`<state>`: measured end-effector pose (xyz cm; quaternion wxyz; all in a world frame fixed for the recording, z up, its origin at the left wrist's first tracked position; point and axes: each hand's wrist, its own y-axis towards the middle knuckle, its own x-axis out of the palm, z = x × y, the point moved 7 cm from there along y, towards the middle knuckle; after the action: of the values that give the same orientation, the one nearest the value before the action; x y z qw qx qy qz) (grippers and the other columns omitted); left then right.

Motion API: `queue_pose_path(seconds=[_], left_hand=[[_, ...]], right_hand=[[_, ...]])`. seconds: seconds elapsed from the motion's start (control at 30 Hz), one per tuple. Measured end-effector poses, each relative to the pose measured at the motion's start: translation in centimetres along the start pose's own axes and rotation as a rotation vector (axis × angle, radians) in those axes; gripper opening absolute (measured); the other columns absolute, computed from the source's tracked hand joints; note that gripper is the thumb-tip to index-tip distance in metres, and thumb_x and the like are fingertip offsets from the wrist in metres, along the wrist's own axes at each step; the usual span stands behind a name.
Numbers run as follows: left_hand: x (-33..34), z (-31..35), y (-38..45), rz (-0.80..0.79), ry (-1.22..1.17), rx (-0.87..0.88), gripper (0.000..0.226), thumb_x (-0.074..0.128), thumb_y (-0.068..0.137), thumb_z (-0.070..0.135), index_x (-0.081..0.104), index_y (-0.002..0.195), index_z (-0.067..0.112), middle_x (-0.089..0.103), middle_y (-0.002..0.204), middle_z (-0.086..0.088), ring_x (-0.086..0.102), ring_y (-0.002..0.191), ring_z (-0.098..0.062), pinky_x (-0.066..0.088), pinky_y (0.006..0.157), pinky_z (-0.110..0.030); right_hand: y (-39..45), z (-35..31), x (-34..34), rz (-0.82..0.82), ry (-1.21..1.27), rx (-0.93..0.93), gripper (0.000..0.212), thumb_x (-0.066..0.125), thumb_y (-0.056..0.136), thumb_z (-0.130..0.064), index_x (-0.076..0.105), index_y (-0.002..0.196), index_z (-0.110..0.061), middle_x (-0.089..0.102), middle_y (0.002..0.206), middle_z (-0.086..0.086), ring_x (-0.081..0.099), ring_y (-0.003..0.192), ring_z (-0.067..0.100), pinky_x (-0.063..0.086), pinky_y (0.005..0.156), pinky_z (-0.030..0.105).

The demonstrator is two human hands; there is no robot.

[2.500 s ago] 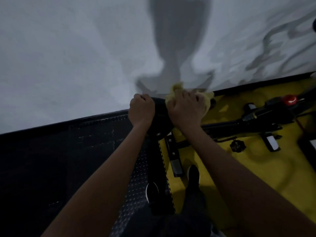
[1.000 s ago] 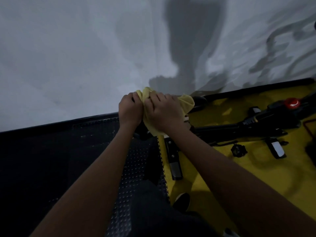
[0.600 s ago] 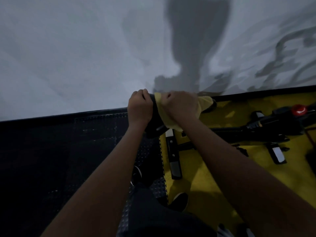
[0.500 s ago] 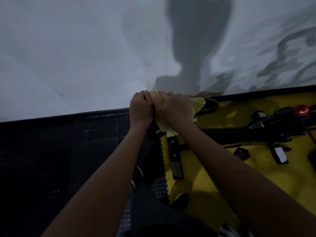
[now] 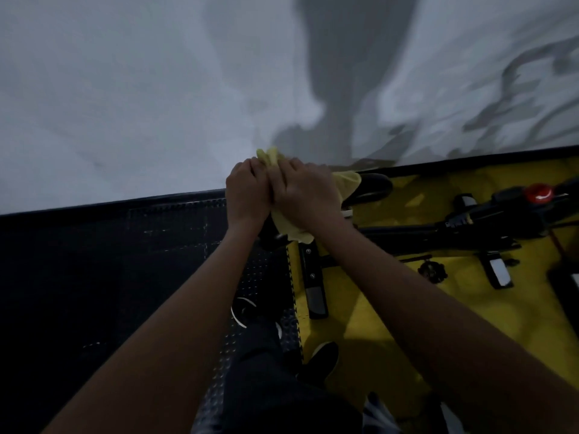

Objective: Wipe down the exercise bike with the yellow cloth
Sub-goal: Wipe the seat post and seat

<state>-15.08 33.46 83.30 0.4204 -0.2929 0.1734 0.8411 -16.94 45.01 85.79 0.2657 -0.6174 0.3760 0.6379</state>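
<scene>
Slippage is looking like the main risk here: the yellow cloth (image 5: 289, 225) is lying bunched over a dark, rounded part of the exercise bike (image 5: 470, 227), most likely the saddle, and the right hand (image 5: 308, 195) is pressing down on it with fingers curled over the fabric, so a hard sideways stroke could be dragging the cloth off the curve or letting a loose corner hang free. The left hand (image 5: 249, 191) is sitting tight against the right, fingers curled closed; whether it is gripping the saddle's edge, the cloth, or both, I cannot tell, because the knuckles are hiding what lies beneath. If that bracing hand is slackening, the part could be rocking under the wiping pressure. Dim light is also making missed patches hard to spot. The rest of the bike's black frame, with its red knob (image 5: 539, 192), is stretching away to the right above the yellow floor mat (image 5: 391, 308). Compared with half a second ago, little is changing: the two hands are staying pressed together, while slightly more cloth is now peeking above the fingers.
</scene>
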Motion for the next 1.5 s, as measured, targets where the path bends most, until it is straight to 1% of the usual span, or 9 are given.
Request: queue_pose_path(seconds=[0.1,0.33,0.6,0.7,0.83,0.97,1.17,1.33,1.5], left_hand=[[-0.1,0.2,0.0,0.013,-0.006,-0.007,0.035,0.035,0.104,0.022,0.056,0.077,0.011,0.055,0.076,0.002,0.045,0.065,-0.007,0.031,0.057,-0.016],[0.0,0.2,-0.1,0.019,-0.017,-0.009,0.04,0.035,0.105,0.023,0.066,0.095,0.001,0.057,0.087,0.001,0.049,0.081,-0.013,0.029,0.069,-0.018],[-0.3,0.6,-0.6,-0.011,-0.029,-0.055,0.034,0.037,0.104,0.022,0.053,0.075,0.01,0.054,0.077,0.0,0.044,0.065,-0.007,0.026,0.057,-0.023],[-0.3,0.6,-0.4,-0.006,-0.032,-0.041,0.035,0.036,0.105,0.022,0.067,0.094,0.009,0.058,0.088,0.002,0.049,0.077,-0.011,0.029,0.068,-0.016],[-0.4,0.9,-0.3,0.003,-0.022,-0.018,0.036,0.036,0.106,0.022,0.068,0.102,0.005,0.057,0.092,0.002,0.05,0.084,-0.012,0.034,0.075,-0.022],[-0.1,0.8,-0.1,-0.003,0.008,-0.023,0.034,0.037,0.103,0.022,0.065,0.091,0.007,0.059,0.088,0.002,0.051,0.077,-0.014,0.034,0.068,-0.023],[-0.1,0.4,-0.1,0.009,0.0,-0.012,0.035,0.038,0.103,0.021,0.058,0.078,0.009,0.058,0.079,-0.002,0.048,0.069,-0.014,0.027,0.057,-0.02],[0.0,0.1,0.1,0.031,0.005,0.017,0.038,0.037,0.104,0.022,0.067,0.092,0.003,0.058,0.085,0.002,0.049,0.078,-0.011,0.028,0.064,-0.015],[0.1,0.4,0.0,0.044,0.025,0.029,0.038,0.036,0.103,0.022,0.067,0.091,0.003,0.058,0.084,0.001,0.05,0.077,-0.013,0.03,0.061,-0.016]], right_hand=[[-1.1,3.6,-0.2,-0.055,0.144,-0.07,0.05,0.034,0.104,-0.049,0.064,0.127,-0.017,0.072,0.112,0.009,0.067,0.091,0.031,0.047,0.08,0.039],[0.5,7.5,0.6,-0.162,0.009,0.318,0.065,0.012,0.099,-0.046,0.065,0.077,-0.015,0.06,0.068,0.006,0.042,0.052,0.019,0.027,0.058,0.032],[-2.2,3.4,0.3,-0.065,0.166,-0.027,0.055,0.026,0.104,-0.052,0.055,0.14,-0.023,0.063,0.136,0.002,0.06,0.118,0.029,0.042,0.097,0.043],[-2.7,7.4,-0.5,-0.032,0.071,-0.035,0.047,0.033,0.103,-0.051,0.069,0.111,-0.022,0.073,0.103,0.005,0.068,0.091,0.03,0.044,0.079,0.039],[-0.5,9.2,-0.8,-0.08,0.01,0.275,0.063,0.023,0.1,-0.049,0.068,0.071,-0.015,0.063,0.066,0.006,0.054,0.059,0.027,0.028,0.065,0.034],[1.1,4.9,0.3,-0.091,0.105,0.295,0.061,0.023,0.103,-0.044,0.068,0.075,-0.013,0.066,0.069,0.007,0.057,0.062,0.027,0.039,0.066,0.036],[-2.2,4.5,-0.1,-0.028,0.115,-0.054,0.054,0.027,0.103,-0.051,0.06,0.134,-0.022,0.068,0.126,0.004,0.063,0.108,0.029,0.042,0.091,0.04],[-2.0,11.8,-1.3,-0.013,0.139,0.123,0.05,0.038,0.101,-0.05,0.073,0.088,-0.017,0.068,0.077,0.005,0.062,0.069,0.026,0.035,0.06,0.031],[0.0,7.8,0.4,-0.09,0.049,0.274,0.064,0.02,0.1,-0.049,0.071,0.084,-0.014,0.068,0.079,0.01,0.052,0.061,0.024,0.035,0.062,0.034]])
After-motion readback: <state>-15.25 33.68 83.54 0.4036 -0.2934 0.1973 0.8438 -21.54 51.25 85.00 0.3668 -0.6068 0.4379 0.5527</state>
